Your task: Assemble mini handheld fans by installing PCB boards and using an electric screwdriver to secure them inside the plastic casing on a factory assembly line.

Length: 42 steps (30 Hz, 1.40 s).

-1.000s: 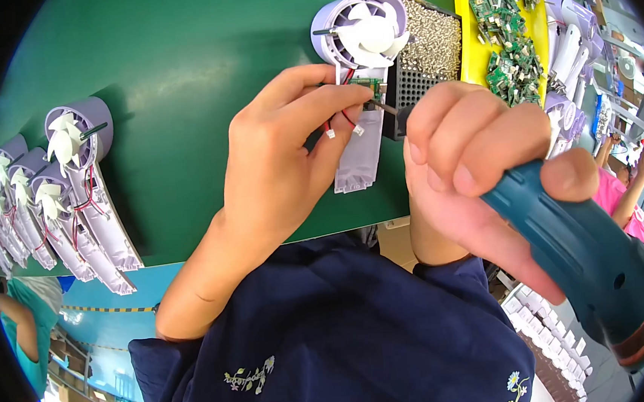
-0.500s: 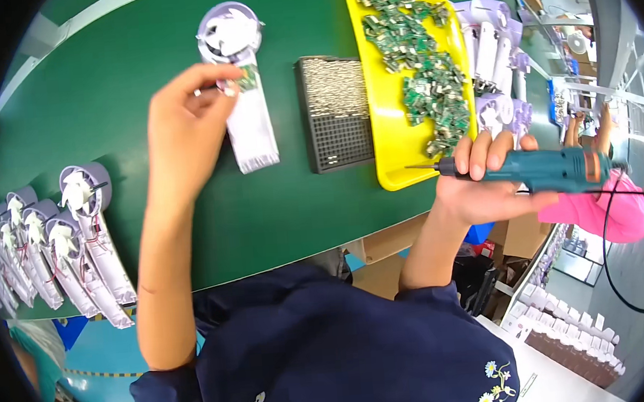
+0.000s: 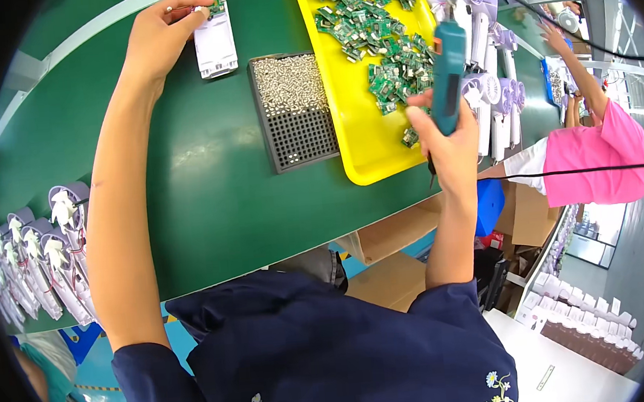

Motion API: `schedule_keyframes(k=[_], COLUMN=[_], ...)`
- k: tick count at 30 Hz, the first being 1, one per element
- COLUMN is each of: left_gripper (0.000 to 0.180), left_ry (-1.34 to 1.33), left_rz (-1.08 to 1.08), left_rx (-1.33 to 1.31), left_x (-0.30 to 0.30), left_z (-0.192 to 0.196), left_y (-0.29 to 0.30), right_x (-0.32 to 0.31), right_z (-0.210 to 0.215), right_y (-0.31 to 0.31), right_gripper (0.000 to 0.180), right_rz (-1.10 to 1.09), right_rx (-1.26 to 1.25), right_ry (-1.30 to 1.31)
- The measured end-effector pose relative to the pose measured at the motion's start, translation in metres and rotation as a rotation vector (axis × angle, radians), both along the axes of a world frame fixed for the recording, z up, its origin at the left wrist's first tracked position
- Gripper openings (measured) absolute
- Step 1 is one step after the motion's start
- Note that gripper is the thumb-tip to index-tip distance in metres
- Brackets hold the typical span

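In the head view we see our left hand [image 3: 161, 36] stretched far out across the green table [image 3: 207, 187], its fingers resting on the upper end of a white handheld fan housing [image 3: 215, 39] that lies flat near the table's far edge. The fingers press on the housing, beside a small green circuit board [image 3: 216, 7] at its top; we cannot tell whether they pinch it or only hold it down.

Our right hand [image 3: 446, 142] is clenched around a teal electric screwdriver [image 3: 448, 78], held upright over the right rim of the yellow tray [image 3: 367, 148]. The tray holds a heap of green circuit boards [image 3: 381, 45] and has bare room in its near half. Just left of the tray sits a dark gridded screw tray [image 3: 301, 131], its far half filled with silvery screws [image 3: 288, 75].

Between our two arms the table lies open down to its near edge. At the left edge a row of white fan housings [image 3: 35, 261] lies side by side, well apart from our left hand. Beyond the yellow tray more white and lilac fans [image 3: 491, 89] lie in a group. At the far right a person in a pink shirt [image 3: 598, 156] raises an arm.
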<state>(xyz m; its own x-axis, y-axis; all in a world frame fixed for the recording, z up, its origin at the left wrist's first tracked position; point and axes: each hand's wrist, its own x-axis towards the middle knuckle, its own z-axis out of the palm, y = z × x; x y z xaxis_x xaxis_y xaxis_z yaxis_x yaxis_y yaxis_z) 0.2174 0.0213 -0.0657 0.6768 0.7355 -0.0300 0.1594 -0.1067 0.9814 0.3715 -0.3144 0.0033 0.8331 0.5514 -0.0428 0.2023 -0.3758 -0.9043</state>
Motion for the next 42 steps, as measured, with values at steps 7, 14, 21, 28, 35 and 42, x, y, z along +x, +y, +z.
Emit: schedule_keyframes(k=[7, 14, 21, 28, 35, 42], left_gripper=[0.02, 0.016, 0.023, 0.04, 0.019, 0.025], left_ry=[-0.073, -0.128, 0.019, -0.216, -0.376, -0.533], left_rz=[-0.07, 0.004, -0.122, -0.24, 0.014, 0.227], left_rx=[-0.005, 0.005, 0.111, 0.239, -0.494, -0.88], left_x=[0.013, 0.022, 0.015, -0.065, -0.107, -0.129], left_z=[-0.011, -0.012, 0.002, 0.057, 0.023, 0.029], left_y=[0.001, -0.004, -0.004, -0.107, -0.17, -0.193], right_x=[0.011, 0.01, -0.04, -0.094, -0.13, -0.172], right_z=[-0.018, -0.024, 0.004, -0.008, -0.016, -0.019], right_y=[0.018, 0.023, 0.035, 0.058, 0.069, 0.069], right_gripper=[0.036, 0.029, 0.026, 0.029, 0.028, 0.041], right_rz=[0.114, 0.054, 0.05, 0.107, 0.12, 0.057], right_rx=[-0.311, -0.236, 0.445, 0.455, 0.209, 0.107], right_ry=[-0.38, -0.442, 0.493, 0.804, 0.547, 0.42])
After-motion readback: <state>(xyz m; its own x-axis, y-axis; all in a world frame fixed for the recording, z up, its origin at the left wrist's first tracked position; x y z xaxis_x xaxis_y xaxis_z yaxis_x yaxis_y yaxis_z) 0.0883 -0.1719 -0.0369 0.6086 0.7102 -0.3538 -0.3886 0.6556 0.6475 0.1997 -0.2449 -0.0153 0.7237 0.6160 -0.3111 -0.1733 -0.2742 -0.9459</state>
